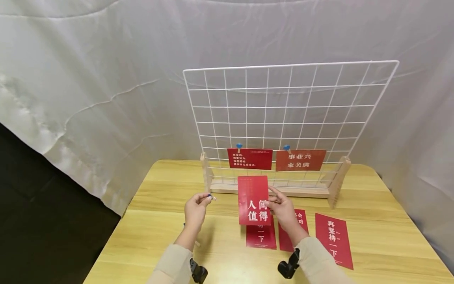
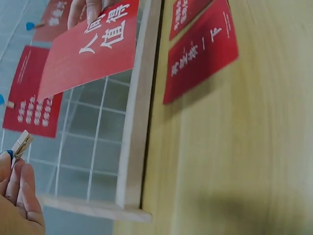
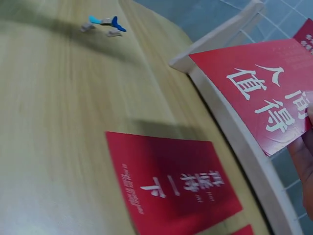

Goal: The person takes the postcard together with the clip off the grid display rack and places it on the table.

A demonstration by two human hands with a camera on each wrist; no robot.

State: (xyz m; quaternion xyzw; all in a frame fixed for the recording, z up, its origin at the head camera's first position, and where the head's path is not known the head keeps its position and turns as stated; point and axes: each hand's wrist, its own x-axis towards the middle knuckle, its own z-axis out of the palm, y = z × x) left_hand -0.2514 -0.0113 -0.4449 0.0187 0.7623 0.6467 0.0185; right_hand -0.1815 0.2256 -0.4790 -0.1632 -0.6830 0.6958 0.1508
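Observation:
My left hand [image 1: 195,211] pinches a small wooden clothespin [image 2: 20,144] with a blue ornament, left of the wire grid's middle. My right hand [image 1: 285,211] grips the right edge of a red card [image 1: 252,191] with white Chinese characters, thumb on its front. This card is upright in front of the grid's wooden base and overlaps another red card [image 1: 261,238] on the table in the head view. On the white wire grid [image 1: 291,66], two red cards hang side by side, a left one [image 1: 250,163] and a right one [image 1: 300,165], under blue-heart clothespins.
Two more red cards lie on the wooden table, one partly behind my right forearm [image 1: 288,236] and one farther right [image 1: 333,240]. Several loose clothespins [image 3: 113,33] lie on the table at the left. Wooden feet [image 1: 339,181] support the grid; pale curtain hangs behind.

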